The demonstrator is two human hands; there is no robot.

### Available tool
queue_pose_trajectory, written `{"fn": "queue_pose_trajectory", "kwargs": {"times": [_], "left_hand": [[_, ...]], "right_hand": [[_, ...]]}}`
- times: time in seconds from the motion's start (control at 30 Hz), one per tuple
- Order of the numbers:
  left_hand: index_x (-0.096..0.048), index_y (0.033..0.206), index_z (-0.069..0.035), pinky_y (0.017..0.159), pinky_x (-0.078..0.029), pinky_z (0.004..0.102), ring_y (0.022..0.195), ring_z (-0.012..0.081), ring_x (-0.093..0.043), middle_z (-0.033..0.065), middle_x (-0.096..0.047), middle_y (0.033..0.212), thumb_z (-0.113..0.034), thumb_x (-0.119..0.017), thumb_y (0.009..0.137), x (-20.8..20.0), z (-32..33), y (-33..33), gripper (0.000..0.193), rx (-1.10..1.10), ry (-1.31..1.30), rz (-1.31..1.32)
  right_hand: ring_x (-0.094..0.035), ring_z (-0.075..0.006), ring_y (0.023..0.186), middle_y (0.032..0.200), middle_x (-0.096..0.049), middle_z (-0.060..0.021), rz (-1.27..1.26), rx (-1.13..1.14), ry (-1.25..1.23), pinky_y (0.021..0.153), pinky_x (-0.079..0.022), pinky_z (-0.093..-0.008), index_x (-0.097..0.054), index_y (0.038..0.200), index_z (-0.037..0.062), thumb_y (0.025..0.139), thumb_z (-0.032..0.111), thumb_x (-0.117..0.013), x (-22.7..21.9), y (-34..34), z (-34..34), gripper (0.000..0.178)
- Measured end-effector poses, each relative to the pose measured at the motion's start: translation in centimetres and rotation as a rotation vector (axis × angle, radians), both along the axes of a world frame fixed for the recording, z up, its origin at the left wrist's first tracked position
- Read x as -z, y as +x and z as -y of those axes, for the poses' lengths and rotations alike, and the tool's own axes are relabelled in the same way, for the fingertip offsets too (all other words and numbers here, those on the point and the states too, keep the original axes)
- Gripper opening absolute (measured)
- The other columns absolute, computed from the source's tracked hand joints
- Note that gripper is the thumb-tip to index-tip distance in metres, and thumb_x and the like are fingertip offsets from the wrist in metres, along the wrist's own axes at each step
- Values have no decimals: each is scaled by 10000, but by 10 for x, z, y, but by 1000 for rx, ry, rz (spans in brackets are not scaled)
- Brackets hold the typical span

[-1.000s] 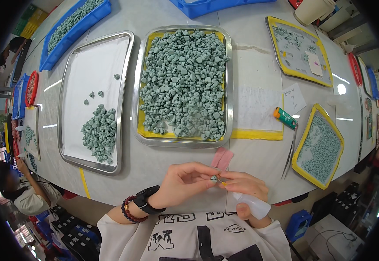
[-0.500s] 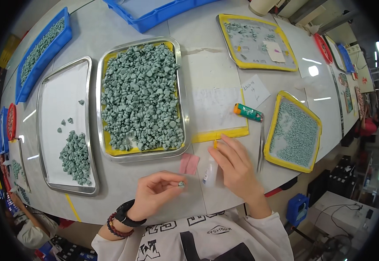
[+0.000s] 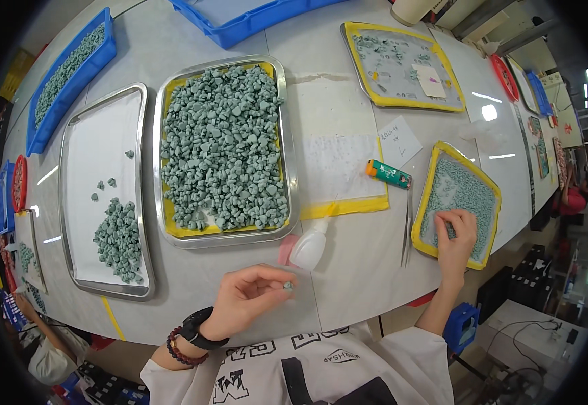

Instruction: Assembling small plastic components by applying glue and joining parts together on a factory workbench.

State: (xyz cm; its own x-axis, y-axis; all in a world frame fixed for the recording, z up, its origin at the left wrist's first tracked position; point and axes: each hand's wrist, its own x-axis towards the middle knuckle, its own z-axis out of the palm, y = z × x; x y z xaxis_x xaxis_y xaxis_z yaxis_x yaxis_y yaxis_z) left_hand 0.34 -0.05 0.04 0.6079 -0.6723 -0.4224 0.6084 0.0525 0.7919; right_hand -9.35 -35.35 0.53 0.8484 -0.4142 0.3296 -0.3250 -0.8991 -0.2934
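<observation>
My left hand (image 3: 254,297) is closed near the table's front edge, pinching a small grey-green moulded piece (image 3: 288,286) between thumb and fingertips. Over the yellow-edged tray of tiny grey-green parts (image 3: 468,162) at the right, my right hand (image 3: 457,235) reaches down with thumb and fingers drawn together; whatever is between them is too small to make out. A white squeeze bottle (image 3: 309,248) with a yellow nozzle lies between the hands, its nozzle toward a yellow-edged paper sheet (image 3: 338,169). Partly under the bottle is a pink cloth (image 3: 286,250).
A metal tray (image 3: 288,135) heaped with larger grey-green pieces stands left of centre, beside a white-lined tray (image 3: 98,162) with a small pile. Tweezers (image 3: 407,233) and a green lighter (image 3: 390,174) lie near the right tray. Another yellow-edged tray (image 3: 402,103) and blue bins (image 3: 223,35) stand farther back.
My right hand has let go of the squeeze bottle, which now lies on the table, and has moved right to the tray of tiny parts. The left hand still holds its piece.
</observation>
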Motion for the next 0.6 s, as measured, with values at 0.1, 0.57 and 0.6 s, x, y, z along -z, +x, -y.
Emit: {"fn": "queue_pose_trajectory", "kwargs": {"times": [0.1,0.57,0.6], "left_hand": [[-601,1022,48,809,-538,311,901,174,-628,140,-627,1013,107,-577,819,-1,-1,0,212,5,-13,-31],[-595,1034,46,813,-534,309,901,195,-646,145,-627,1028,110,-579,820,-2,-1,2,224,5,-72,-67],[-596,1033,45,815,-533,309,902,195,-645,145,-627,1029,109,-579,820,-3,-1,2,223,8,-67,-74]], "right_hand": [[-522,-235,830,837,-547,-89,-8,-16,-52,741,-421,-322,-612,830,-10,749,-32,-643,2,2,-1,90],[-530,-239,838,843,-534,-88,8,67,71,740,-423,-309,-608,827,-16,758,-32,-638,-10,-9,7,77],[-530,-239,838,843,-534,-88,8,69,70,740,-423,-309,-608,827,-16,758,-32,-638,-10,-10,6,77]]}}
